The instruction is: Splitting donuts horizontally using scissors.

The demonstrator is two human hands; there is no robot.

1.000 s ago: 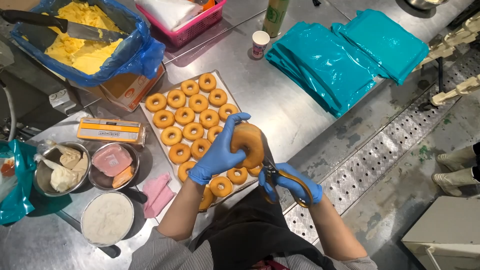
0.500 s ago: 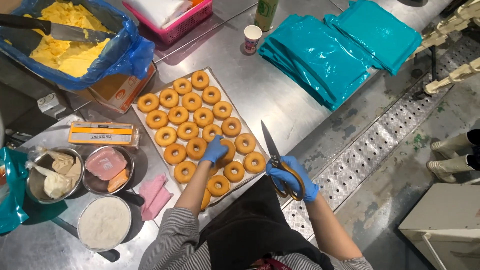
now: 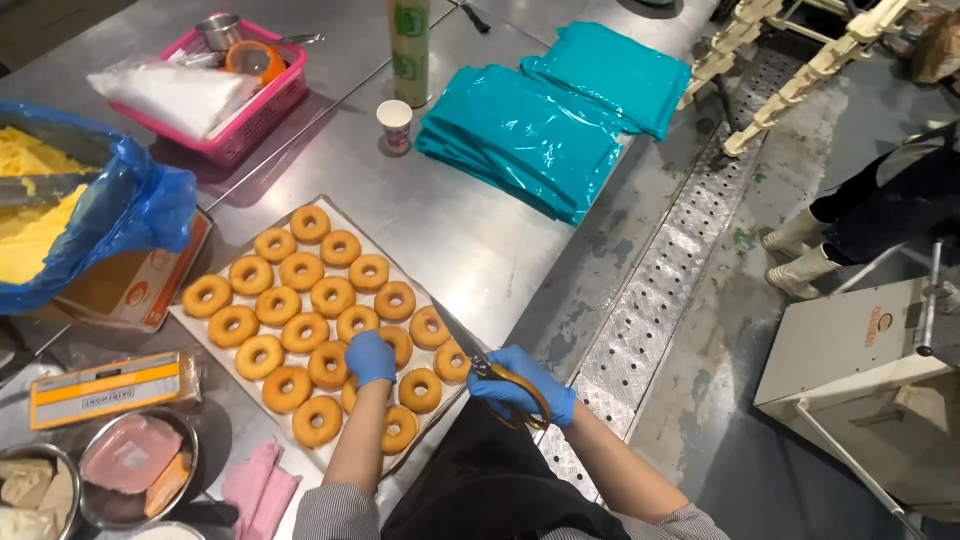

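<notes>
Blue-gloved, the left hand (image 3: 371, 358) rests palm down on a doughnut (image 3: 352, 392) near the front edge of the tray (image 3: 238, 236), its fingers curled over the ring, so the grip is closed lightly on that doughnut. Beside it, the right hand (image 3: 524, 388), also in a blue glove, has its grip clenched around the handles of a pair of scissors (image 3: 478, 364), whose blades point back over the tray's right corner and lie closed, just beside the nearest doughnuts. Golden ring doughnuts fill the tray in slanting rows, touching or nearly touching one another. The tray sits at the front edge of the steel bench (image 3: 470, 232). Toward the far edge lies a stack of teal bags (image 3: 530, 135), with a small paper cup (image 3: 395, 124) just left of it and a pink basket (image 3: 245, 115) further left. At the left edge stands a blue-lined tub (image 3: 130, 215) of yellow filling. In the front left corner sits a metal bowl (image 3: 135, 470) with pink and orange pieces, a pink cloth (image 3: 258, 488) beside it.
</notes>
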